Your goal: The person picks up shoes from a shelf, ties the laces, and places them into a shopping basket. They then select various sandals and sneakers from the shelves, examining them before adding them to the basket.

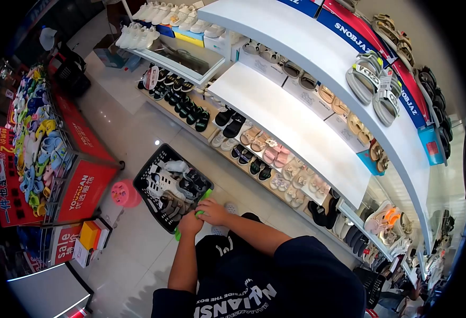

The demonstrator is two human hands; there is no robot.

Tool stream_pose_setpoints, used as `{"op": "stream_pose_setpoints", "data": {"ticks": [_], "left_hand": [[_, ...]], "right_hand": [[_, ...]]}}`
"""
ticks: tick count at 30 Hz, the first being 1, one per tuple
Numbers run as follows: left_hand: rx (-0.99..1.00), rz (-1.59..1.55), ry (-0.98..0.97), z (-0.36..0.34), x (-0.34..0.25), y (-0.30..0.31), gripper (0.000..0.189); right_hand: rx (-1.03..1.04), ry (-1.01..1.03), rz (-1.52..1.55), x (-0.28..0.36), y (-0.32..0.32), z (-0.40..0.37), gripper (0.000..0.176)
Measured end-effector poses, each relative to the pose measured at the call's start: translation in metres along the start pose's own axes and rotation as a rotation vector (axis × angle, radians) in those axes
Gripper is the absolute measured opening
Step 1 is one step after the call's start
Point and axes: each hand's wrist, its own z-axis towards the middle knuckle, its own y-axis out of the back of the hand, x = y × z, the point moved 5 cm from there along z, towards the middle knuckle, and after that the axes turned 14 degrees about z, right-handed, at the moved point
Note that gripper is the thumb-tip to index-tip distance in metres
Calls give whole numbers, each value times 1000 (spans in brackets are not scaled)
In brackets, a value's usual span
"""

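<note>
A black plastic shopping basket (147,204) with a bright green handle (207,194) is in front of my legs. In it lies a heap of shoes: white sneakers (165,183) with dark stripes, dark grey shoes (193,180), and brownish sandals (172,205). My left hand (190,224) is closed round the green handle. Just to its right, my right hand (213,211) is also closed on the handle, close against the left one. The part of the handle under my fingers is hidden.
A pink stool (125,194) stands left of the basket. Beyond it is a red-sided bin (87,185) heaped with colourful slippers (45,148). On the right run white shelves (296,138) with rows of sandals (291,169). Shoe boxes (91,236) sit at lower left.
</note>
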Motion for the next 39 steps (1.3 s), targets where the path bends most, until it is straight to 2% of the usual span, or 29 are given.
{"op": "stream_pose_setpoints", "data": {"ticks": [11,15,19,21,23,24,25,26,27,28,29,31,33,37,39], "left_hand": [[164,-98,-117,-73,-40,-66,49],[122,-139,-161,-90,-51,-86,50],[193,-129,-256,-89,-55,-125,53],[233,-99,-322,-84,-65,-128,56],[366,25,-399,-103,-92,-82,61],[434,87,-433,-111,-106,-64,63],[389,69,-538,-98,-117,-66,56],[282,-115,-668,-84,-130,-60,48],[172,-302,-795,-85,-157,-22,42],[128,-369,-866,-110,-192,43,33],[10,-457,-909,-98,-213,60,35],[-135,-652,-940,-127,-268,145,31],[-239,-642,-989,-154,-319,213,30],[-575,-669,-1119,-184,-406,292,30],[-748,-620,-1139,-193,-437,315,31]], "right_hand": [[-86,-107,-40,6,-3,-120,30],[-24,-74,-66,15,1,-147,29],[37,-93,-117,11,2,-166,31],[160,-291,-39,6,12,-163,33],[242,-459,-71,17,27,-162,37],[161,-342,-77,31,45,-155,38],[81,-227,-81,48,69,-150,38],[2,-113,-86,66,94,-145,38],[-74,-133,-43,103,131,-138,37],[-134,-88,-60,138,169,-134,36],[-193,-43,-76,171,208,-133,36],[-450,277,-221,240,286,-141,32],[-653,545,-316,313,357,-158,29],[-1017,674,-643,383,456,-193,33],[-1138,587,-769,383,492,-194,37]]}}
